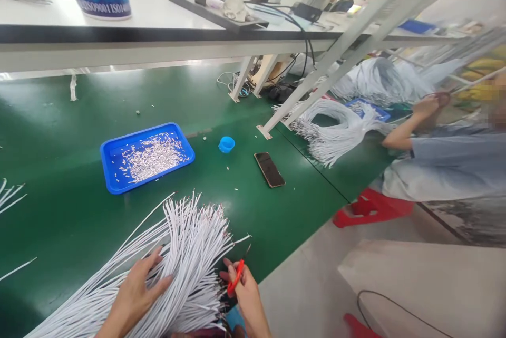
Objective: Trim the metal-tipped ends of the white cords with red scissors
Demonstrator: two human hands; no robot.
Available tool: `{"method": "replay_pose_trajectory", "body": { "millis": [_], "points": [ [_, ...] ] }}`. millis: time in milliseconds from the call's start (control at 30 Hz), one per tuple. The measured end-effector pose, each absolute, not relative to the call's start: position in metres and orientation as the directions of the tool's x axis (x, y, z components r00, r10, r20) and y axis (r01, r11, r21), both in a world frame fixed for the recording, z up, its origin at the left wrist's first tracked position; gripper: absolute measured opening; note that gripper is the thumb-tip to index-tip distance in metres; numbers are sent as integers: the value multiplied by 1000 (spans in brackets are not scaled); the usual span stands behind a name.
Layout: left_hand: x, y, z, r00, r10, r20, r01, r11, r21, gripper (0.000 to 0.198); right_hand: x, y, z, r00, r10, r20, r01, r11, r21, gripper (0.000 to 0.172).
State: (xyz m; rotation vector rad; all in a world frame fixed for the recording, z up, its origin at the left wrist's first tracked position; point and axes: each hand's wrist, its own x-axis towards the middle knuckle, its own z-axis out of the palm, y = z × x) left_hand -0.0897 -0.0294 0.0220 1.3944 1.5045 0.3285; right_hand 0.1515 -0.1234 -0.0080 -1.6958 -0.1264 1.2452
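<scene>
A large bundle of white wires (190, 253) fans out over the green table (213, 190), its cut ends toward the middle. My left hand (136, 293) rests on the bundle with thumb and fingers spread, holding no tool. At the bundle's right side, by the table edge, my right hand (247, 293) is closed around a small tool with red handles (236, 276), its dark tip pointing up and to the right. Part of the right hand's fingers is hidden behind the wires and tool.
Beyond the bundle lie a blue tray (106, 169) of small metal pieces, a blue cup (226, 144) and a phone (269, 170). A white shelf (158, 24) runs above. At right, a person (454, 158) sits beside another wire coil (336, 127).
</scene>
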Motion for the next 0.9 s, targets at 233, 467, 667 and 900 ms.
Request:
{"method": "replay_pose_trajectory", "body": {
  "millis": [233,467,667,900],
  "points": [
    [-38,2,20,326,821,-469,767,61,639,75,159,-94,-10,424,628,-653,-511,-429,-744,51],
    [-28,-4,22,386,807,-448,742,18,671,82,151,-82,-13,316,683,-659,-628,-370,-685,47],
    [-18,-30,24,424,852,-306,639,-42,768,87,147,-77,11,132,816,-563,-783,-263,-564,34],
    [-19,-43,36,368,883,-291,526,60,848,84,144,-72,51,40,919,-391,-776,-218,-592,35]
  ]
}}
